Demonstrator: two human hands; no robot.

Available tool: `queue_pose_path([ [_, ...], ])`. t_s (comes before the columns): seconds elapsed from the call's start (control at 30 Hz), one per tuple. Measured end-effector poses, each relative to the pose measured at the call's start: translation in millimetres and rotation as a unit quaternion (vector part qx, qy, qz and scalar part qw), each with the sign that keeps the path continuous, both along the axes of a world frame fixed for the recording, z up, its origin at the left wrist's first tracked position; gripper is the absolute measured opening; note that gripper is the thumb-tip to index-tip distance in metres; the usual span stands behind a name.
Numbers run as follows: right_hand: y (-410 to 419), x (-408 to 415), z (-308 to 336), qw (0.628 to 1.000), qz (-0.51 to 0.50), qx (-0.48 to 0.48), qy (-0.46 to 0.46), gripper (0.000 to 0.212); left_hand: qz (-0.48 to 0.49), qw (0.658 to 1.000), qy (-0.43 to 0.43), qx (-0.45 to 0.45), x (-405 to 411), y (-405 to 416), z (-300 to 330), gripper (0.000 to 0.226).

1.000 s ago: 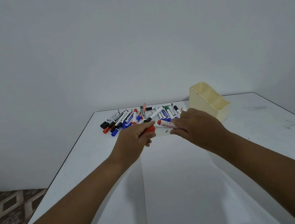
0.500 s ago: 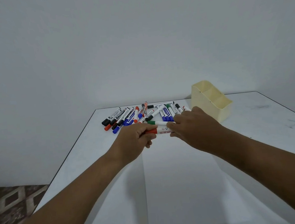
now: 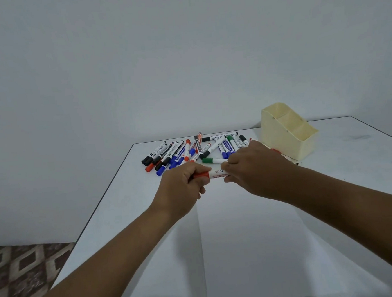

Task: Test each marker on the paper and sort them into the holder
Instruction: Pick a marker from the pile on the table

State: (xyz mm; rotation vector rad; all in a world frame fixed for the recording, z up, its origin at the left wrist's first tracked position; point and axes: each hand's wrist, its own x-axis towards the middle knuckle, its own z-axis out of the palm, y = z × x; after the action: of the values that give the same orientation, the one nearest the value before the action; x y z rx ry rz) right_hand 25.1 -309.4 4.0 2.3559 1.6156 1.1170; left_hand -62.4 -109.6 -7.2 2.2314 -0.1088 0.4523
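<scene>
Red-capped white cylindrical marker in both hands' grip.

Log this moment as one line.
left hand: grips red cap | right hand: holds red marker barrel | holder: empty | paper: unmarked

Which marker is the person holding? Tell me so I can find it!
Start at the cream holder at the table's far right, then go left past the marker pile to where the two hands meet. The left hand grips its red cap and the right hand its white barrel: the red marker, the only one off the table.
</scene>
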Motion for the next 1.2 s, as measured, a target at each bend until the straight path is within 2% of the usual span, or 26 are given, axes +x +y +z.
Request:
queue_pose_path([
  [0.2, 6.2, 1.1, -2.8, 0.999, 0.017, 0.041, 0.03, 0.024, -0.006, 0.998, -0.02, -0.057, 1.5, 3.1, 1.9, 0.02],
  [0.3, 5.3, 3.2, -10.1, 0.999, 0.003, 0.039, 0.03, 0.026, -0.028, 0.999, -0.016, -0.023, 5.1, 4.0, 2.6, 0.019],
  [0.4, 1.0, 9.6, -17.5, 0.998, -0.03, 0.052, 0.007, 0.027, -0.045, 0.998, 0.004, -0.048, 13.1, 10.0, -0.4, 0.022],
  [0.47, 0.7, 15.4, -21.6, 0.996, -0.051, 0.075, 0.01, 0.025, -0.044, 0.998, 0.019, -0.05, 19.4, 15.7, -4.8, 0.043],
  [0.53, 3.1, 21.2, -24.2, 0.99, -0.084, 0.109, 0.032, 0.024, -0.024, 0.999, 0.042, -0.004, 24.3, 23.6, -13.2, 0.066],
  [0.6, 6.5, 25.1, -25.7, 0.974, -0.112, 0.172, 0.092, 0.026, 0.011, 0.995, 0.076, 0.067, 26.8, 33.6, -26.3, 0.071],
  [0.67, 13.0, 23.6, -22.4, 0.925, -0.113, 0.257, 0.255, 0.025, 0.031, 0.982, 0.118, 0.141, 26.7, 45.4, -41.5, 0.072],
  [0.77, 30.6, 23.7, -25.3, 0.778, -0.091, 0.393, 0.482, 0.02, 0.016, 0.958, 0.162, 0.235, 25.3, 56.3, -59.3, 0.082],
  [0.83, 45.8, 29.0, -31.5, 0.668, -0.061, 0.479, 0.566, 0.022, 0.002, 0.945, 0.162, 0.284, 24.9, 58.5, -66.9, 0.084],
  [0.9, 59.0, 35.5, -39.7, 0.594, -0.057, 0.512, 0.618, 0.024, -0.004, 0.939, 0.159, 0.305, 25.5, 59.9, -70.9, 0.083],
  [0.97, 69.5, 38.3, -48.2, 0.57, -0.073, 0.498, 0.65, 0.038, -0.008, 0.938, 0.159, 0.309, 26.3, 59.9, -70.8, 0.081],
  [1.03, 76.7, 38.2, -57.7, 0.569, -0.066, 0.484, 0.662, 0.049, -0.013, 0.933, 0.167, 0.32, 26.5, 59.4, -69.7, 0.081],
  [1.2, 84.5, 45.2, -70.5, 0.605, -0.061, 0.444, 0.658, 0.032, -0.012, 0.932, 0.169, 0.321, 29.0, 60.7, -70.2, 0.082],
])
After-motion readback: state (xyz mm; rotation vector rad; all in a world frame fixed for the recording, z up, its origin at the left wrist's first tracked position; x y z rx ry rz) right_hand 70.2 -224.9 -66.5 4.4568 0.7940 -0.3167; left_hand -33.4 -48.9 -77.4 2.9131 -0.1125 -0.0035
